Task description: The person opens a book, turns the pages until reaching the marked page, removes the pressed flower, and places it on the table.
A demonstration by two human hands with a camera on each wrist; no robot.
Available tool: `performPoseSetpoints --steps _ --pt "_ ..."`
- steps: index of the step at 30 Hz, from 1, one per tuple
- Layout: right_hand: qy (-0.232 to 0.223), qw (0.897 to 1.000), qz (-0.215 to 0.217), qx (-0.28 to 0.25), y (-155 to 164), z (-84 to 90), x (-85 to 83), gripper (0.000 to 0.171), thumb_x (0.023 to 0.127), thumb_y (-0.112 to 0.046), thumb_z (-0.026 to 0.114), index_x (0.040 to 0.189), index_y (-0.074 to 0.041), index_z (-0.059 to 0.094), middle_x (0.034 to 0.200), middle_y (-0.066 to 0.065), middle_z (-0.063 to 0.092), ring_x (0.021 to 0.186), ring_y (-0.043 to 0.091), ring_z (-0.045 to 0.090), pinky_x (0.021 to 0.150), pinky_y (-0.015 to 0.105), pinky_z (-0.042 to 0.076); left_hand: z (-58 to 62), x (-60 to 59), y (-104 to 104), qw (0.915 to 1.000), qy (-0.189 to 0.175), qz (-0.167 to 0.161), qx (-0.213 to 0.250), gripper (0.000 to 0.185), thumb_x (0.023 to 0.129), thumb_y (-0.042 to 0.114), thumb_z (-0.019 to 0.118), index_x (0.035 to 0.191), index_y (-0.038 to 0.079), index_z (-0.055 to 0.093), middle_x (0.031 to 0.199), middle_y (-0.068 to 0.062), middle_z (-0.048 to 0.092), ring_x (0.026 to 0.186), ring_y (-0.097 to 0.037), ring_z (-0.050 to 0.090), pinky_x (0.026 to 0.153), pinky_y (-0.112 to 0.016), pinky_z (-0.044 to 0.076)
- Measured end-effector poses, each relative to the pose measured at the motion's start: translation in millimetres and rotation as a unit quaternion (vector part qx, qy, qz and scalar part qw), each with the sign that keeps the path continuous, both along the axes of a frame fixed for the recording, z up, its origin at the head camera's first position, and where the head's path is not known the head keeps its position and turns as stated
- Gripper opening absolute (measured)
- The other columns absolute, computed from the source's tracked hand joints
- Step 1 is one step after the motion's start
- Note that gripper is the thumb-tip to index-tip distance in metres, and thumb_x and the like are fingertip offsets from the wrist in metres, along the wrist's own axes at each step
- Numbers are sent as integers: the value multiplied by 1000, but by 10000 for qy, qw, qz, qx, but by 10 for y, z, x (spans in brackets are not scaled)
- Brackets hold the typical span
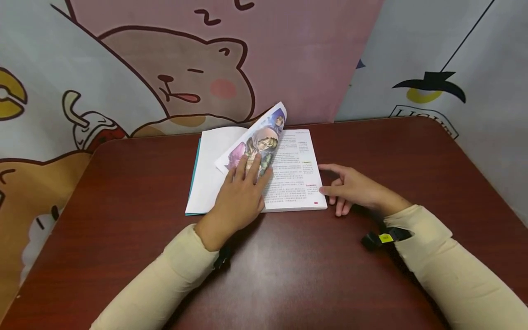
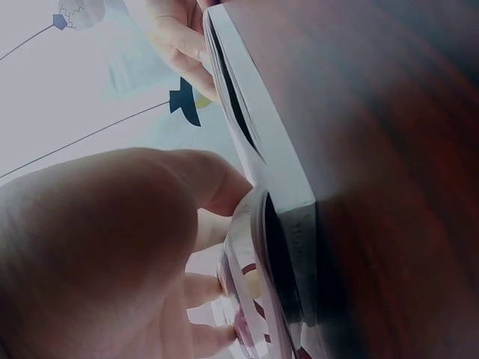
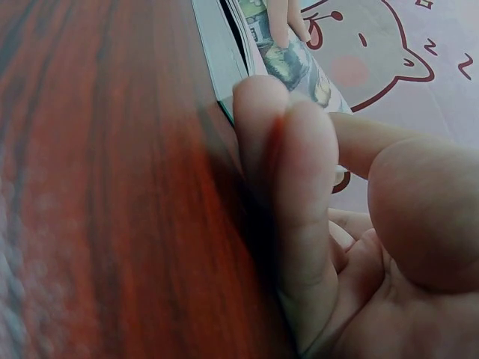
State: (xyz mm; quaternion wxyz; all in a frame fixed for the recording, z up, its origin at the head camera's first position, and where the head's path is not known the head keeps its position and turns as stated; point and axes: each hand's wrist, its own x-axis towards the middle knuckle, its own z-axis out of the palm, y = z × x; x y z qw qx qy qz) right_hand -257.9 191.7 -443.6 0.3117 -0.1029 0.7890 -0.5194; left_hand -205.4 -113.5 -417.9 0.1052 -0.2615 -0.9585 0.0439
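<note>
An open book (image 1: 290, 185) lies on the table, with printed text on its right page and a plain white page (image 1: 212, 160) at left. Between them a page with a coloured figure illustration (image 1: 264, 142) is lifted and curves over to the left. My left hand (image 1: 239, 197) rests on this illustrated page with its fingers spread. At the book's right edge is my right hand (image 1: 356, 185), its index finger stretched out and its thumb touching the edge. The right wrist view shows the lower fingers (image 3: 303, 187) loosely curled beside the book's corner.
The dark reddish-brown table (image 1: 268, 279) extends around the book. Behind it hangs a cloth or wall (image 1: 301, 59) printed with cartoon animals. A black wrist device (image 1: 377, 239) with a yellow label sits below the right sleeve (image 1: 429, 243).
</note>
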Motion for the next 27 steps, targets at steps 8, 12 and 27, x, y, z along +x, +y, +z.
performPoseSetpoints --steps 8,12,27 --pt "2 10000 23 -73 -6 38 19 80 96 -18 68 159 -14 19 72 13 61 50 25 68 47 41 56 -8 4 -10 9994 351 -62 1 62 89 28 66 146 12 50 157 -21 39 143 -43 38 108 -58 41" --pt "5 10000 0 -98 -3 40 14 80 96 -18 67 159 -14 19 72 13 61 49 24 67 46 40 56 -3 -7 -7 9993 372 -20 -26 61 89 30 66 146 12 51 159 -20 36 144 -45 36 109 -58 40" --pt "26 10000 36 -13 6 31 -6 80 96 -19 67 159 -14 19 73 13 61 51 26 68 48 43 57 30 -2 -26 9998 121 26 -134 53 91 28 63 139 6 57 157 -20 39 146 -39 36 113 -58 35"
